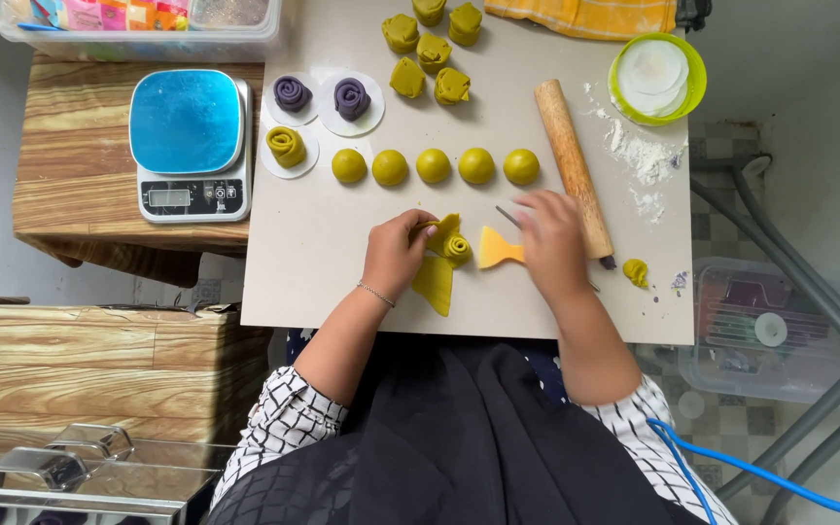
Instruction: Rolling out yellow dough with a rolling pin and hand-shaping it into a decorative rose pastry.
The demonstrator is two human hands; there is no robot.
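Beige bench (323,262) carries a thin yellow-green dough strip (437,277) near its front edge, the left hand (396,253) pinching its half-rolled coil end (454,245), while the right hand (551,243), blurred, grip unclear, hovers beside a yellow scraper (498,248); pulling too hard could tear the sheet or loosen the coil.

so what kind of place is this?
Likely a home pastry-making setup: a work table with yellow-green dough balls, a wooden rolling pin, a digital kitchen scale and spilled flour.
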